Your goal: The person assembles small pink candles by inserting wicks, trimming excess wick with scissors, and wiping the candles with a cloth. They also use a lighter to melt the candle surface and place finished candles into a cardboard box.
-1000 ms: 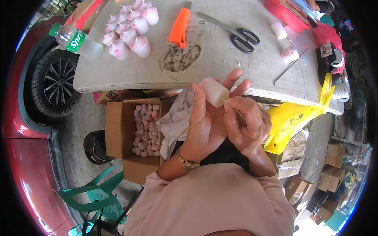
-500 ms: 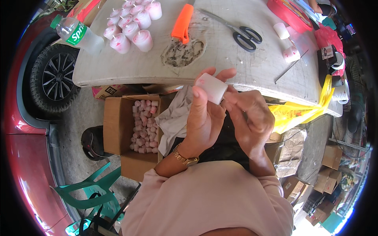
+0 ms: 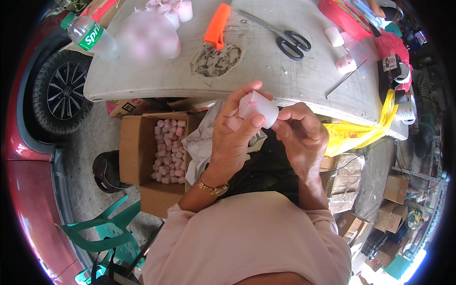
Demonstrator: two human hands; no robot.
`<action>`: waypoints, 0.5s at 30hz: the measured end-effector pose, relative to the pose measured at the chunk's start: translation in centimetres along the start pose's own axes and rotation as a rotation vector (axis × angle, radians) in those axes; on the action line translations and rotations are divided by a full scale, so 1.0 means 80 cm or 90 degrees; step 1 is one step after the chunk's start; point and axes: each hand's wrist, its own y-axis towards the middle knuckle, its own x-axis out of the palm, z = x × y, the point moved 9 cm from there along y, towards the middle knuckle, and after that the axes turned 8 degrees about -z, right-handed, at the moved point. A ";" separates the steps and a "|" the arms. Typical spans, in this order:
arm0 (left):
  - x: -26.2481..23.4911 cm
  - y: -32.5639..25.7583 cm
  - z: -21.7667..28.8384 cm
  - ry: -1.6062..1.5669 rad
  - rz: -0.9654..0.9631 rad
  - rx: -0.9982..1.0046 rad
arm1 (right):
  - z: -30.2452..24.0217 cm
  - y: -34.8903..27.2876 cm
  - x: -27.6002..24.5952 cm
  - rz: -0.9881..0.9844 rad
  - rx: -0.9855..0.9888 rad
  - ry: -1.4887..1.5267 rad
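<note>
A short white candle with pink patches [image 3: 261,108] is held above the table's front edge. My left hand [image 3: 232,128] wraps it between thumb and fingers, closed on it. At its right end my right hand [image 3: 304,135] pinches with thumb and forefinger; whether a wick is between those fingertips is hidden. More pink-and-white candles [image 3: 182,10] stand grouped at the table's far left, several of them smeared by a round blur. An orange-handled cutter [image 3: 217,26] and black-handled scissors [image 3: 293,45] lie beyond my hands.
An open cardboard box [image 3: 130,149] full of small candles is below the table [image 3: 266,71] on the left. A plastic bottle [image 3: 90,35] stands at the table's left edge. To the right are two loose candles, a thin rod [image 3: 346,79] and a yellow bag [image 3: 358,135].
My left hand has turned the candle, so its pink-marked end faces more up and left. The right fingers have shifted slightly at its other end. The view has moved a little.
</note>
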 end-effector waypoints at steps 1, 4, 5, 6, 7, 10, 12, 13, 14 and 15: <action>-0.001 0.000 0.001 0.003 0.002 0.003 | -0.005 0.002 0.003 -0.021 -0.031 -0.021; -0.007 0.001 0.007 0.013 0.015 0.009 | -0.008 0.004 0.005 -0.071 -0.055 -0.052; -0.007 0.002 0.007 0.024 0.012 0.005 | -0.002 0.003 0.003 -0.076 -0.015 -0.045; -0.008 0.002 0.007 0.034 0.011 0.001 | -0.001 0.000 0.001 -0.079 -0.001 -0.033; -0.007 0.002 0.006 0.029 0.012 -0.003 | 0.003 -0.002 -0.002 -0.073 0.024 -0.006; -0.001 0.000 -0.002 0.027 0.001 -0.021 | 0.016 -0.008 -0.007 -0.031 0.091 0.101; 0.003 0.000 -0.005 0.040 -0.013 -0.034 | 0.018 -0.007 -0.005 -0.028 0.087 0.150; 0.004 -0.001 -0.006 0.038 -0.012 -0.039 | 0.018 -0.007 -0.004 -0.027 0.085 0.175; 0.004 -0.001 -0.006 0.036 -0.009 -0.047 | 0.020 -0.006 -0.004 -0.023 0.089 0.183; 0.003 -0.002 -0.007 0.034 -0.005 -0.054 | 0.022 -0.005 -0.003 -0.020 0.092 0.192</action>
